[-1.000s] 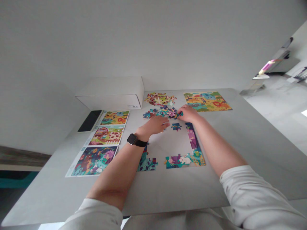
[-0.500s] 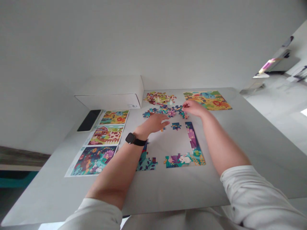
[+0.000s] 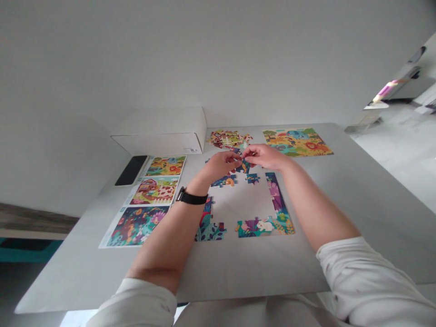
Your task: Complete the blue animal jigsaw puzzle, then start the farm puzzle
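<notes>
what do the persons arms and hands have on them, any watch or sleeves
The left hand has a black watch on a black strap at its wrist; the right hand has none. Both forearms are bare, coming out of loose, creased white sleeves.

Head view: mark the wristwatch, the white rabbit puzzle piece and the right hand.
wristwatch [image 3: 192,198], head view, on its black strap
white rabbit puzzle piece [image 3: 265,225], head view, on the rabbit's body
right hand [image 3: 265,156], head view, on the back of the hand
</notes>
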`<state>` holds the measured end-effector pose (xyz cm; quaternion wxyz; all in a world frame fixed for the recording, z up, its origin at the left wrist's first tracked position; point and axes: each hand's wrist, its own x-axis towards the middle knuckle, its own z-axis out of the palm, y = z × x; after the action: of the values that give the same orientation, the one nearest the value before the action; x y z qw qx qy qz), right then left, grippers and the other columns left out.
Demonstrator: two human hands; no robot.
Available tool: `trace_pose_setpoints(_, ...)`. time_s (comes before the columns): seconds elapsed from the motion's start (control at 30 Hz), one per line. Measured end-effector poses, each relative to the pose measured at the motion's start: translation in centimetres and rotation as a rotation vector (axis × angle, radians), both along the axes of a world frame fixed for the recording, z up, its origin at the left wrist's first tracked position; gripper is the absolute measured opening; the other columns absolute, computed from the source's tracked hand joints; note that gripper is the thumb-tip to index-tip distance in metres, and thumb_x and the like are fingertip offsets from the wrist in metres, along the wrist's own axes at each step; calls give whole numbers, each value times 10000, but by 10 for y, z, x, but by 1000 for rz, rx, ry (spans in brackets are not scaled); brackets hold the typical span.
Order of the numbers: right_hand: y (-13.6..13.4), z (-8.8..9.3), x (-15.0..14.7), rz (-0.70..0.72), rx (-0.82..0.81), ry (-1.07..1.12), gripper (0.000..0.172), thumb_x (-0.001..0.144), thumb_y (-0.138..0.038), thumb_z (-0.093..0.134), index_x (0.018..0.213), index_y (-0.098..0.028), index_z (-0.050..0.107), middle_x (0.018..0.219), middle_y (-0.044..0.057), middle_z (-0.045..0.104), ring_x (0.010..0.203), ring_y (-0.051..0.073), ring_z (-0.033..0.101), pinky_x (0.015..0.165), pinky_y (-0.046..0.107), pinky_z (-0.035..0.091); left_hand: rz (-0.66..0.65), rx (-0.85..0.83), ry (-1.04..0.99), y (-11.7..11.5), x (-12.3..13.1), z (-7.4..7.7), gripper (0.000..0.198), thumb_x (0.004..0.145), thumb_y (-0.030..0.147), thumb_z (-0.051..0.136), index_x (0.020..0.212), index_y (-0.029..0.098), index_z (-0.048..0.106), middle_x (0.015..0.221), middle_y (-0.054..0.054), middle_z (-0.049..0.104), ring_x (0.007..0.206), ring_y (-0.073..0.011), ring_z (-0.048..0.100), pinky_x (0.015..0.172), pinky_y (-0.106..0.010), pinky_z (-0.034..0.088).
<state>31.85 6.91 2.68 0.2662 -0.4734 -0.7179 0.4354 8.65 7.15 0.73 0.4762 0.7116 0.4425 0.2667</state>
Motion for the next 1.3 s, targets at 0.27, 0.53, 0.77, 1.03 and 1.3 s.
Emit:
trace_pose_setpoints(0.27,1,-4,0,-130,35,29,113,986,-314,742,1037,-245,669,899,23,758,813,183,733,840,350,640,149,-217,-144,1,-1,8,215,909,279,837,947,193,643,949,-64,806,730,-128,736,668,-254,599)
trace_pose_setpoints(0.53,5,-7,0,-139,10,88,106,945,-277,785,957,-242,686,835,16,769,785,178,735,823,338,644,162,-264,-138,-2,-3,12,259,925,381,835,912,208,643,913,-46,768,783,-151,737,705,-288,619)
trace_pose_setpoints(0.77,7,-8,2,-98,96,46,110,937,-313,777,980,-242,704,868,29,760,809,191,722,848,366,631,172,-165,-68,-1,-6,16,260,894,357,819,769,197,656,612,28,571,489,-67,461,442,-205,300)
trace_pose_setpoints(1.03,-10,5,-9,-54,540,-181,434,856,-271,824,1260,-273,665,1384,106,658,1324,298,615,1122,437,523,286,-228,-221,3,-10,18,177,876,327,778,829,210,655,576,57,498,438,-55,362,457,-204,246)
trace_pose_setpoints(1.3,-11,4,-11,-59,687,-307,317,925,-219,747,1230,-256,669,1311,107,676,1318,312,608,1191,460,445,310,-249,-256,7,-12,18,173,838,323,783,862,197,666,590,48,523,432,-56,366,446,-209,224)
